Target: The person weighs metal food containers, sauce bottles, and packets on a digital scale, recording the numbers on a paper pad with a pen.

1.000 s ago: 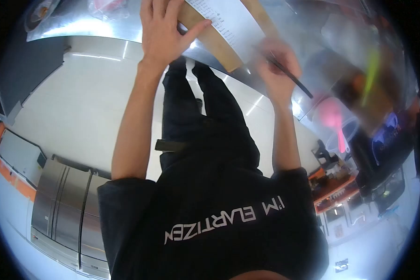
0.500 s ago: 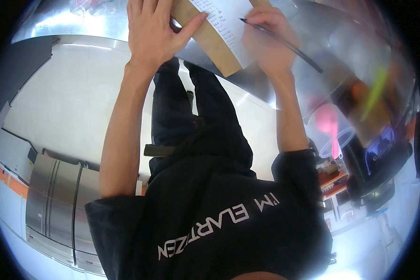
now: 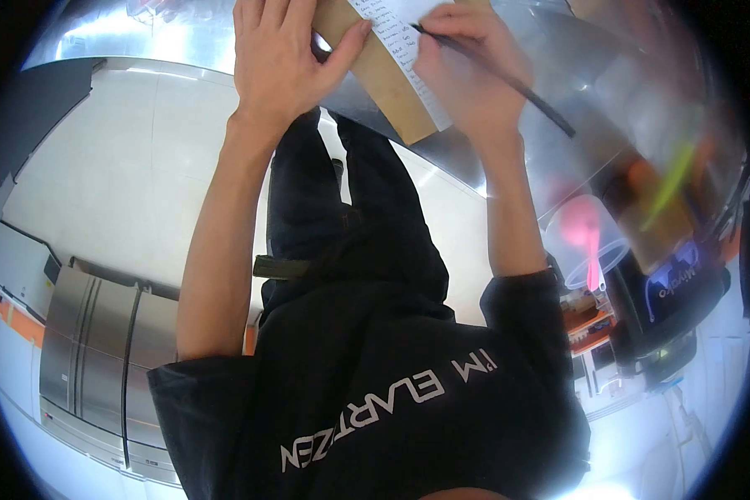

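White paper [image 3: 389,32], carrying rows of small handwriting, lies on a brown backing [image 3: 398,98] at the near edge of a shiny metal table [image 3: 579,62], between the person's two hands. The right hand [image 3: 482,71] is closed in a writing grip around a dark pen [image 3: 512,79], its tip at the written rows and its side covering the sheet's lower right; whether the tip touches the surface is too fine to tell. The left hand [image 3: 279,62] is spread flat and grips nothing, its thumb reaching over the backing to the paper's left edge, its fingers partly cut off by the frame. Writing, or checking down the rows, seems to be the step in hand. The next stroke would call for a light, steady pen and a left hand bracing the backing, since a loose sheet could slide and smear a line.
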The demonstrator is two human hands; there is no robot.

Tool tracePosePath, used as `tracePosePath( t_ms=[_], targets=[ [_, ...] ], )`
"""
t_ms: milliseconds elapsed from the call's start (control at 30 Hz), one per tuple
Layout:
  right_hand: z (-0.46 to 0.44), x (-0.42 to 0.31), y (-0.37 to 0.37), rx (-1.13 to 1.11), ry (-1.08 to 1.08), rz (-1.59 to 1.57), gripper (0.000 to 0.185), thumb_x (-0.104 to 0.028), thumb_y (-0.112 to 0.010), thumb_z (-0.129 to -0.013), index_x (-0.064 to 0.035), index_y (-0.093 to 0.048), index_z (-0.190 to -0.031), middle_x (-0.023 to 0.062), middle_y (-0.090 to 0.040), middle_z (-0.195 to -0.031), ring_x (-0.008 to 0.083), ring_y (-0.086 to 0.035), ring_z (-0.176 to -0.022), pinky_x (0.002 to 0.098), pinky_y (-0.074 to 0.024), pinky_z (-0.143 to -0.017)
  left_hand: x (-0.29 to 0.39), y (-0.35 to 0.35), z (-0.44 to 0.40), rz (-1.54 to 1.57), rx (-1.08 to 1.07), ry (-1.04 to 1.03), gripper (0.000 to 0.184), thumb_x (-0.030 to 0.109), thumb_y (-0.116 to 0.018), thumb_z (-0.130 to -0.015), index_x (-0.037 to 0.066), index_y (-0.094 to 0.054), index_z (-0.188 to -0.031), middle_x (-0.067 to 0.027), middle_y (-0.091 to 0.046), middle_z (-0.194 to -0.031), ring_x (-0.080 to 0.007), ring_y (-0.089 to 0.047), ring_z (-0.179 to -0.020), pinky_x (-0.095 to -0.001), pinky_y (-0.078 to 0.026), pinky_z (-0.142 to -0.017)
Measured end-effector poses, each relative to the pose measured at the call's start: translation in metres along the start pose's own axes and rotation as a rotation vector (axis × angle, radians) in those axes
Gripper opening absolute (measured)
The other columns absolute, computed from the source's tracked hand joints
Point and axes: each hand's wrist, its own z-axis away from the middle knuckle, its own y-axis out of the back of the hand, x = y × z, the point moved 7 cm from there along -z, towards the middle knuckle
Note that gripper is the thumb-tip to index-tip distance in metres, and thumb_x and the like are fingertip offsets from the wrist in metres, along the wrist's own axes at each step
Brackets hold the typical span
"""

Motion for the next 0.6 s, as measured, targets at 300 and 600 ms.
tracePosePath(
  t_ms=[300, 600],
  targets=[
    [-0.016, 0.02, -0.01, -0.005, 0.027, -0.167, 0.025, 0.018, -0.068, -0.08, 0.0031, -0.061, -0.098, 0.0121, -0.065, -0.102, 0.0155, -0.068, -0.093, 0.0262, -0.0546, -0.079, -0.003, 0.001, 0.001, 0.011, 0.004, 0.039, 0.054, 0.016, -0.076, -0.076, 0.001, -0.06, -0.125, -0.02, -0.057, -0.133, -0.0436, -0.048, -0.131, -0.0562, -0.033, -0.115],
    [-0.016, 0.027, -0.009, 0.031, -0.044, -0.21, 0.022, 0.016, -0.066, -0.083, 0.0022, -0.062, -0.1, 0.0102, -0.065, -0.101, 0.0143, -0.067, -0.092, 0.026, -0.0538, -0.079, -0.006, 0.001, 0.003, 0.005, 0.027, 0.065, 0.058, 0.014, -0.075, -0.075, 0.0, -0.058, -0.129, -0.021, -0.056, -0.134, -0.0443, -0.049, -0.13, -0.0555, -0.034, -0.115]
  ],
)
